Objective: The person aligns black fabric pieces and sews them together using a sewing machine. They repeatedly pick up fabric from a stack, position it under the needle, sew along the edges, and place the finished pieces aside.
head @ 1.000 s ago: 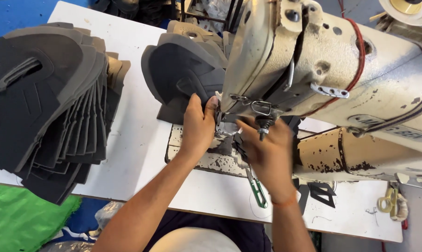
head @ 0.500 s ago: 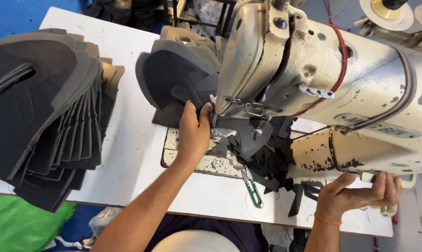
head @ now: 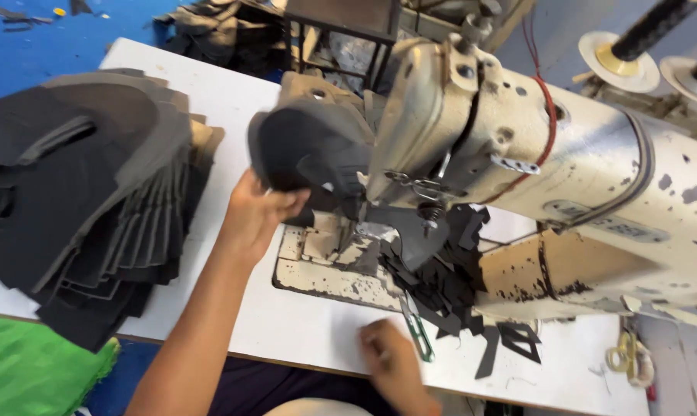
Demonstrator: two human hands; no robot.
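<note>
Left hand (head: 258,213) has its grip clamped on the edge of a curved black piece (head: 306,150), holding it up beside the head of the cream sewing machine (head: 518,146), just left of the needle area (head: 425,219). Piece is off the table (head: 210,100), tilted, its lower edge near the worn metal plate (head: 318,270) under the needle. Right hand (head: 391,358) is low at the near table edge, blurred, just beside green-handled snips (head: 418,335); fingers look curled, but I cannot tell whether they hold anything. Judgement: to handle this well, keep the thumb and fingers at the rim of the piece, clear of the needle, and keep the curve from buckling or catching on the machine head. Loose black scraps (head: 441,285) are heaped right of the plate, touching the machine arm; they could snag an edge. A fanned stack of black cut pieces (head: 79,200) lies well to the left. Yellow scissors (head: 622,358) sit at the far right of the table.
</note>
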